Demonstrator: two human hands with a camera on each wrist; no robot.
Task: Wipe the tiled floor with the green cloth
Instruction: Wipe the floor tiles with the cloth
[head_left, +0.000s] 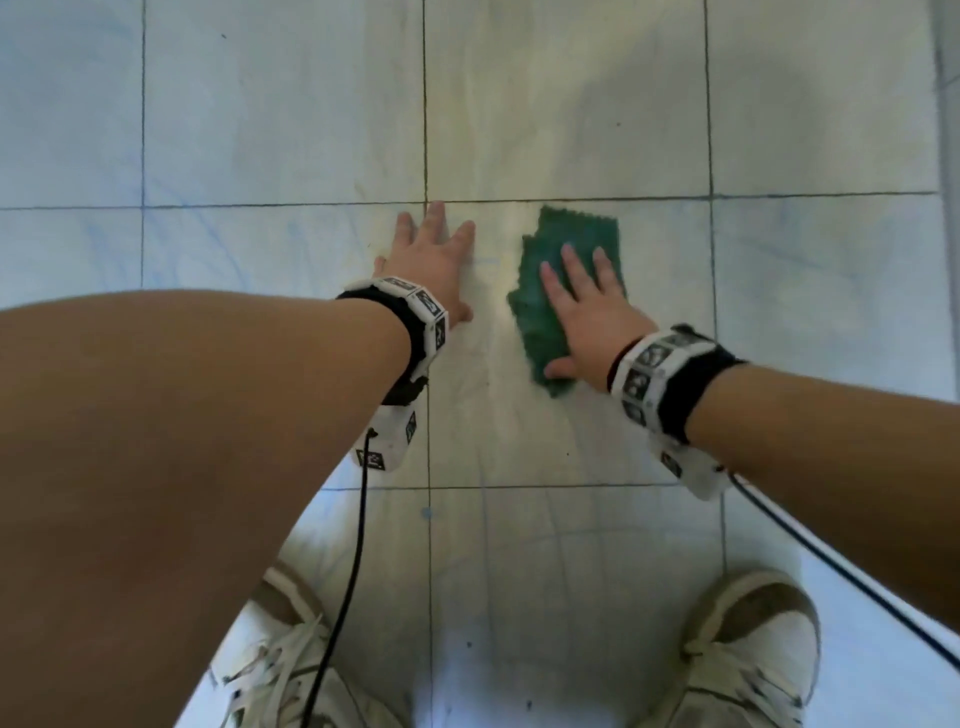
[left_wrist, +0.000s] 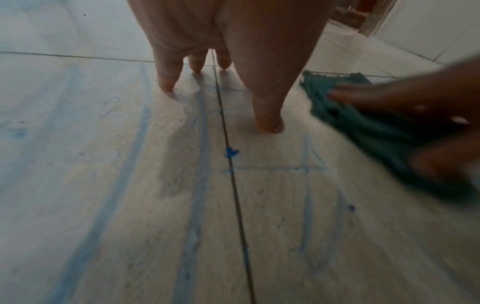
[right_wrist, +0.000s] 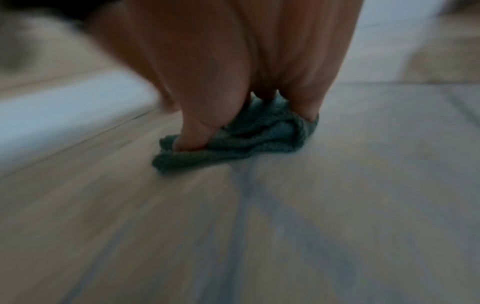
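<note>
Under flat right hand, rumpled green cloth, left hand splayed, empty

Head view: looks steeply down from above my forearms onto the tiled floor, both my hands and my shoes in frame. Left wrist view: set low, close to the floor, facing forward along my left hand; it shares the green cloth and my right hand with the head view. Right wrist view: equally low and close, blurred, facing along my right hand onto the cloth.
</note>
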